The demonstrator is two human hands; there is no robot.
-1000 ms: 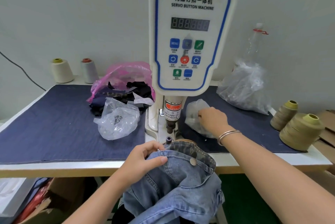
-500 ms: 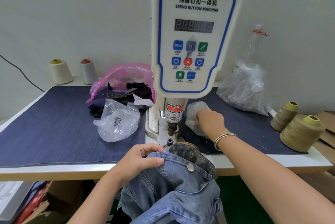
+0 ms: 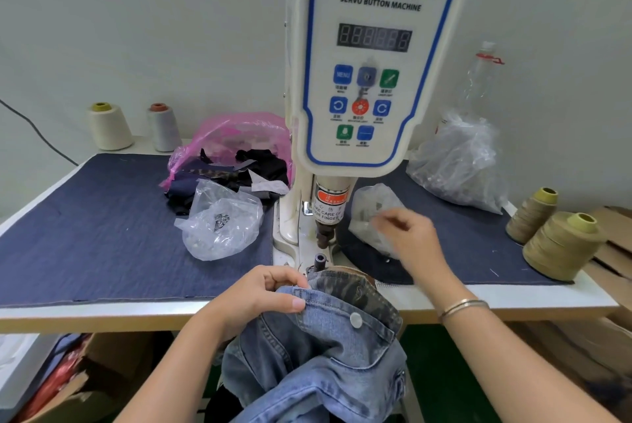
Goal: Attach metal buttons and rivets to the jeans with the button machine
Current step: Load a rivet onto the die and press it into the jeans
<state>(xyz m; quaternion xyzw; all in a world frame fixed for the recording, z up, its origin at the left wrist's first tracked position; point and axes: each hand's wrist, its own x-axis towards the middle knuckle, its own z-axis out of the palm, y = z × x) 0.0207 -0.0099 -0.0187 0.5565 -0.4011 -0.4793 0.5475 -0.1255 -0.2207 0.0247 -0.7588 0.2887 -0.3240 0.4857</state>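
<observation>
A: Where are the jeans (image 3: 318, 350) right now?

B: Bunched at the front edge of the counter (image 3: 513, 301), just below the button machine (image 3: 369, 60). The waistband is turned up toward the machine's lower post (image 3: 320, 259), close to it, though I can't tell if it touches. One metal button (image 3: 356, 319) is already set on the band.

A: And the left hand (image 3: 260, 299)?

B: Its grip is closed on the waistband: thumb laid flat on the outside, fingers curled over the top edge.

A: The right hand (image 3: 415, 241)?

B: Over by the small clear bag (image 3: 374, 214) to the right of the machine head, in front of the bag. It's motion-blurred. The fingers look bent toward the bag, but I can't tell whether that grip is pinching anything or is loose. There's a thin bangle (image 3: 463, 306) on that wrist.

A: What else is on the counter?

B: A dark blue denim mat (image 3: 85, 227) covers most of it. Left of the machine sits another clear bag (image 3: 220, 224) with small metal pieces inside, and behind it a pink bag (image 3: 236, 132) spilling dark fabric scraps. A larger crumpled clear bag (image 3: 458, 162) is at the back right, with a clear bottle (image 3: 482, 80) behind it.

A: Any thread?

B: Two pale cones (image 3: 109, 126) at the back left beside the wall, and two olive cones (image 3: 561, 244) at the right edge, the nearer one bigger in view
</observation>
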